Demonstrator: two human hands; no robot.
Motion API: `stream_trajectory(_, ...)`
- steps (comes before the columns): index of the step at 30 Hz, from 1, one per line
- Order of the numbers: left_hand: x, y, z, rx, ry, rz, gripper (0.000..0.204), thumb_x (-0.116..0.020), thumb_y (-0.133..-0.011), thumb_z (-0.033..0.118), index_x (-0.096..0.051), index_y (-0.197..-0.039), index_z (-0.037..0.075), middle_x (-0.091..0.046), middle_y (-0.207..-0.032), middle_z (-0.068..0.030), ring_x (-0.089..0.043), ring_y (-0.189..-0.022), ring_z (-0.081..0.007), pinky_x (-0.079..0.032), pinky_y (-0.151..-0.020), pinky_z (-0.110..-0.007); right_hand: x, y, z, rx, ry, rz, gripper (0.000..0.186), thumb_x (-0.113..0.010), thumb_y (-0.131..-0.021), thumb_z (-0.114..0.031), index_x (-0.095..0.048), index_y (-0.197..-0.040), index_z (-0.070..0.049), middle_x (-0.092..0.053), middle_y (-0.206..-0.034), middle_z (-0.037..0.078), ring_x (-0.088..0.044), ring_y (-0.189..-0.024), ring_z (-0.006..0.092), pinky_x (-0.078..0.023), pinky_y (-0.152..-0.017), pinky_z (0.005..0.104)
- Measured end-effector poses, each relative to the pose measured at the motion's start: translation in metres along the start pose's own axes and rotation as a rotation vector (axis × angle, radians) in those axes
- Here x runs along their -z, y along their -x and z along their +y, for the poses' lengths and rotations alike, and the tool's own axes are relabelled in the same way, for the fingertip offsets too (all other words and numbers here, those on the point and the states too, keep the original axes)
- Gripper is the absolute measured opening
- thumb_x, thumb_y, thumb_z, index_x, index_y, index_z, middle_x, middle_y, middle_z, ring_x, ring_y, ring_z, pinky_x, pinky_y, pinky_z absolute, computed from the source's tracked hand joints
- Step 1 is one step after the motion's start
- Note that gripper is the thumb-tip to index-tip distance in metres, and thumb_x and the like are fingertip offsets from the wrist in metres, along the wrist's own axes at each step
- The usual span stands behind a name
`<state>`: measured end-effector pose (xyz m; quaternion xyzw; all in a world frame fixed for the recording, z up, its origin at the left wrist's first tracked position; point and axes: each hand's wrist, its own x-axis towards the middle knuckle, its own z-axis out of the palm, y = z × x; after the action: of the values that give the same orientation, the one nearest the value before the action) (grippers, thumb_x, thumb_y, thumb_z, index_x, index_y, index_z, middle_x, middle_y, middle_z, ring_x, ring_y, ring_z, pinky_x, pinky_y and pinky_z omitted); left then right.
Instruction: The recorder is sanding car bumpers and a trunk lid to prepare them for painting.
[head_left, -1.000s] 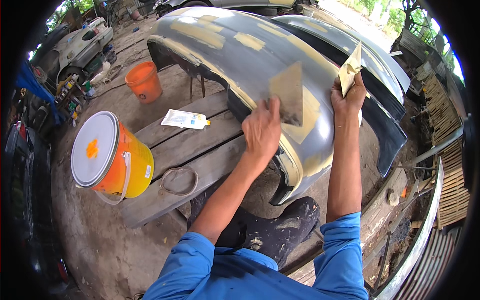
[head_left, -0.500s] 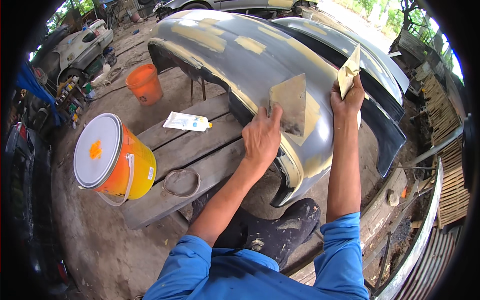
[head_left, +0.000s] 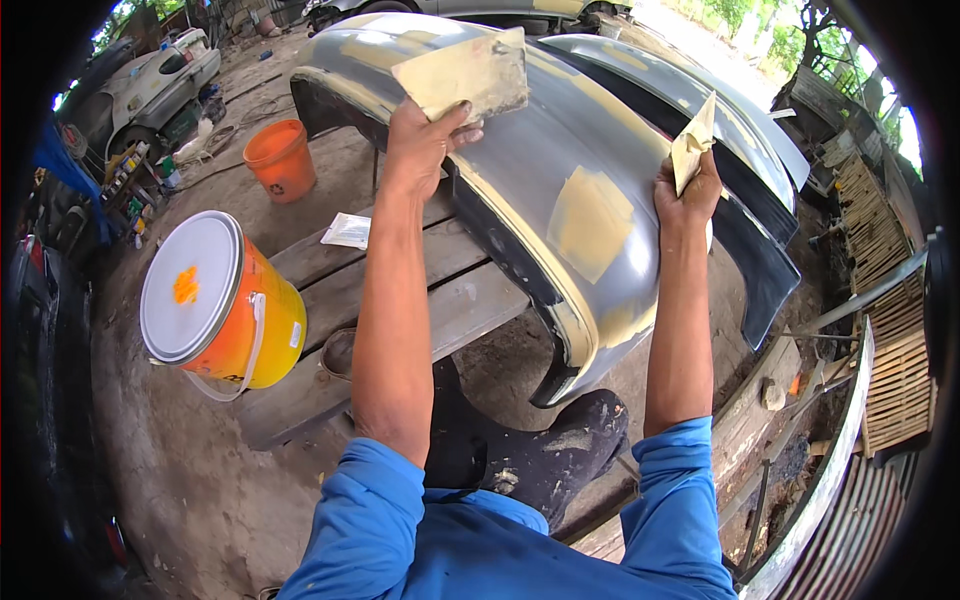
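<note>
My left hand (head_left: pixel 415 150) grips a flat, cream-smeared putty spreader (head_left: pixel 465 75), raised over the far part of a grey car fender (head_left: pixel 520 165). Between thumb and fingers, my right hand (head_left: pixel 688 195) holds a narrow-looking putty board (head_left: pixel 692 145) nearly edge-on, with a lump of cream putty on it. Several cream filler patches mark the fender. A broad patch of putty (head_left: pixel 592 225) lies between my hands on its near side, and neither hand touches it.
A lidded orange-yellow bucket (head_left: pixel 265 335) stands left on a plank bench (head_left: pixel 470 305). My left forearm partly hides a white tube (head_left: pixel 347 230) and a brown ring (head_left: pixel 337 353). An orange pail (head_left: pixel 280 165) sits beyond. Another body panel (head_left: pixel 650 75) lies behind the fender.
My left hand has lifted the spreader off the near patch and swung it up and left, uncovering the putty there. My right hand has barely moved.
</note>
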<state>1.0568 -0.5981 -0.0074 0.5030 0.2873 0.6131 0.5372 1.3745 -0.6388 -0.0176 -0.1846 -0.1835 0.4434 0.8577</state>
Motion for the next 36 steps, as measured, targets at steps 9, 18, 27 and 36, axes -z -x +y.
stream_trajectory(9,0.014,-0.016,-0.029,0.060,0.071,-0.178,0.031,-0.062,-0.086,0.000,-0.053,-0.116,0.002,-0.061,-0.107,-0.0062,-0.061,-0.090,-0.0146,-0.056,-0.067,-0.029,-0.009,0.009,0.002,-0.014,-0.048,-0.019,0.031,-0.043,-0.097,-0.025,-0.050,-0.120,-0.004,-0.061,-0.110,0.006,-0.062,-0.097,0.0205,-0.053,-0.079,0.0326)
stream_trajectory(18,0.008,-0.025,-0.033,0.046,-0.143,-0.268,0.033,-0.062,-0.085,0.001,-0.053,-0.116,0.000,-0.061,-0.107,-0.0054,-0.058,-0.090,-0.0123,-0.050,-0.075,-0.027,0.005,-0.002,0.001,-0.028,-0.073,-0.074,0.030,-0.044,-0.097,-0.025,-0.050,-0.118,-0.004,-0.062,-0.107,0.007,-0.063,-0.094,0.0212,-0.053,-0.081,0.0339)
stream_trajectory(27,0.009,-0.031,-0.028,0.009,-0.260,-0.342,0.034,-0.063,-0.085,0.003,-0.053,-0.117,0.000,-0.061,-0.105,-0.0052,-0.057,-0.089,-0.0122,-0.048,-0.077,-0.027,-0.005,0.006,0.003,-0.015,-0.025,0.001,0.030,-0.045,-0.096,-0.025,-0.051,-0.119,-0.006,-0.061,-0.109,0.005,-0.062,-0.097,0.0215,-0.051,-0.084,0.0355)
stream_trajectory(36,0.008,-0.033,-0.022,-0.091,-0.562,-0.356,0.034,-0.065,-0.083,0.004,-0.054,-0.115,-0.001,-0.061,-0.105,-0.0053,-0.057,-0.087,-0.0137,-0.047,-0.077,-0.029,-0.025,0.023,-0.003,-0.019,-0.108,0.078,0.020,-0.050,-0.095,-0.023,-0.058,-0.100,-0.005,-0.065,-0.084,0.002,-0.064,-0.070,0.0155,-0.050,-0.057,0.0260)
